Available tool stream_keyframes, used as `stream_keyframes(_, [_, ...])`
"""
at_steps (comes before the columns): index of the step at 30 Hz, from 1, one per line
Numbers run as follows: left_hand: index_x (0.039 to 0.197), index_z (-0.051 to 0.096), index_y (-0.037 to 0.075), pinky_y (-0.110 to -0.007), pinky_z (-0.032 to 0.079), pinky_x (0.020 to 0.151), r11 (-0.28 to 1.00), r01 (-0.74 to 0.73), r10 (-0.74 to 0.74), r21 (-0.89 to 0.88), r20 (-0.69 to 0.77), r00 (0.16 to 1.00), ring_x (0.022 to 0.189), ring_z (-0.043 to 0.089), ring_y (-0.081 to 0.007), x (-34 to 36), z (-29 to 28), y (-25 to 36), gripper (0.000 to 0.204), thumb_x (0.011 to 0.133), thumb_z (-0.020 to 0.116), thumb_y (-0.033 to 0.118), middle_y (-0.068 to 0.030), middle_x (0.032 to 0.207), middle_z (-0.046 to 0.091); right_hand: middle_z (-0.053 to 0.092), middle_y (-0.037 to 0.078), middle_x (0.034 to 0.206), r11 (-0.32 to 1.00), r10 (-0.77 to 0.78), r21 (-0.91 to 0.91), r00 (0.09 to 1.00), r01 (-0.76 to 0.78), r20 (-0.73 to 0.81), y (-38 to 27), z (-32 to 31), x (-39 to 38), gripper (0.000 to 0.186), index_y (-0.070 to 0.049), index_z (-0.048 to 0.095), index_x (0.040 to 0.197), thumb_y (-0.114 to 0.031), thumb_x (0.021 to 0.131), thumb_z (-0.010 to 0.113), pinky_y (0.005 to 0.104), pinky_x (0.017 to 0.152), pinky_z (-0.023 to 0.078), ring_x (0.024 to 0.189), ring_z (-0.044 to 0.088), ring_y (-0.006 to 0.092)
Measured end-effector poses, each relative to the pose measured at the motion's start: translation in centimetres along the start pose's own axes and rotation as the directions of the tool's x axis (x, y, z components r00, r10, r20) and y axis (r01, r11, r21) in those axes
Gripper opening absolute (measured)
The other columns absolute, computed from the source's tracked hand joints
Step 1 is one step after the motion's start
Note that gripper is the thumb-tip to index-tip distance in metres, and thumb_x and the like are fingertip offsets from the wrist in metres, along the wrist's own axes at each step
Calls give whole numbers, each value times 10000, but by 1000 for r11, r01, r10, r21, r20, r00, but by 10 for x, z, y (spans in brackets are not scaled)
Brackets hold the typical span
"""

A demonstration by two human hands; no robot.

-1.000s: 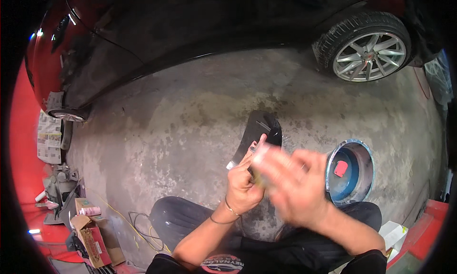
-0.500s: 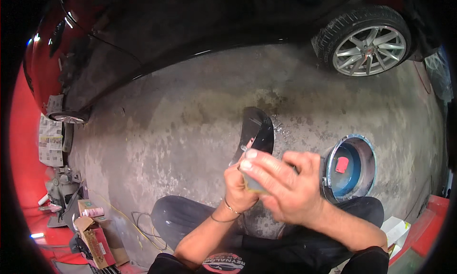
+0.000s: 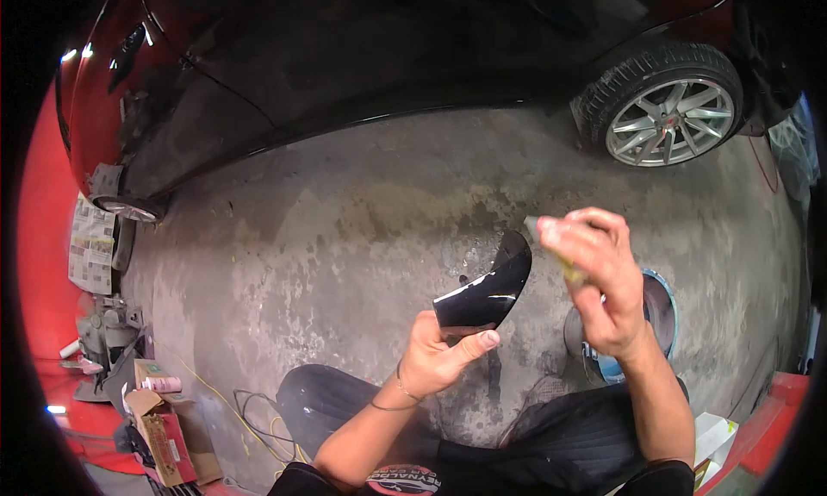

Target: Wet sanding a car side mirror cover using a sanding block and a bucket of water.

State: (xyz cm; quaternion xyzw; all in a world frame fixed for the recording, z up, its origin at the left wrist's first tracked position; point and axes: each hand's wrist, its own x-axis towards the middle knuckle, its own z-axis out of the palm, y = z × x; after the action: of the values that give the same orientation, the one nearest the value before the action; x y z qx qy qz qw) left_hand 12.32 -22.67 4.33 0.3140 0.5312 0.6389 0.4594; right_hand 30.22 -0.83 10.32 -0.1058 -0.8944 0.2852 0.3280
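My left hand (image 3: 439, 358) grips the lower end of a glossy black mirror cover (image 3: 487, 293), a curved shell tilted up to the right, with the thumb along its near edge. White reflections run along its left side. My right hand (image 3: 599, 276) is raised to the right of the cover, apart from it. Its fingers are closed on a thin grey sanding pad (image 3: 534, 227) with some yellow showing by the palm; most of the pad is hidden by the fingers. Behind my right forearm stands a blue-rimmed bucket (image 3: 662, 302), partly covered by that arm.
A dark car with a silver-spoked wheel (image 3: 672, 124) stands across the far side. Wet spots mark the concrete floor (image 3: 327, 237). At left lie an open cardboard box (image 3: 164, 440), a yellow cord (image 3: 220, 397) and newspaper (image 3: 90, 246). A white box (image 3: 713, 440) sits at lower right.
My right hand has lifted off the cover and moved up and right with the sanding pad. The cover has turned in my left hand, its tip now pointing up and right.
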Motion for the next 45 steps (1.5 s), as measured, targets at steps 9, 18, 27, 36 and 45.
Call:
stream_keyframes(9, [1315, 807, -19, -318, 586, 957, 995, 93, -87, -42, 140, 986, 1127, 743, -127, 5, -14, 6, 312, 1061, 870, 151, -43, 1211, 837, 779, -63, 1507, 981, -151, -90, 971, 170, 187, -16, 3, -8, 612, -227, 839, 1421, -272, 832, 681, 488, 1122, 418, 1344, 618, 306])
stream_keyframes(18, [1272, 816, -2, -267, 574, 862, 971, 226, -216, -77, 112, 970, 993, 704, -82, 9, -11, 15, 222, 1093, 808, 128, 5, 1132, 806, 776, -99, 1517, 971, -97, -201, 980, 131, 173, -9, 6, -14, 601, -258, 856, 1380, -283, 796, 719, 489, 1095, 386, 1322, 592, 276])
stream_keyframes(27, [1095, 822, -4, -287, 596, 847, 995, 100, -101, -11, -47, 994, 996, 697, -56, 15, 8, 0, 71, 1075, 776, 46, 25, 1074, 823, 710, -87, 1605, 947, -38, -310, 989, 81, 143, -44, 61, -26, 552, -244, 810, 1452, -283, 906, 740, 539, 1209, 321, 1500, 536, 305])
stream_keyframes(36, [1019, 801, -17, -296, 542, 714, 992, 87, -71, 89, -169, 983, 861, 655, -52, 20, 17, -1, 78, 1020, 728, 10, 35, 942, 778, 617, 0, 1725, 938, 97, -346, 975, -23, 199, -51, 77, -19, 654, -224, 679, 1632, -305, 984, 718, 636, 1317, 233, 1668, 383, 424])
stream_keyframes(45, [1150, 831, -10, -271, 550, 770, 995, 102, -104, -17, -171, 980, 903, 659, -58, 9, -8, 13, 203, 1105, 829, 188, 43, 1015, 781, 642, 1, 1696, 966, 100, -250, 984, -61, 147, -22, 63, -15, 656, -245, 668, 1634, -179, 983, 709, 640, 1348, 222, 1666, 391, 405])
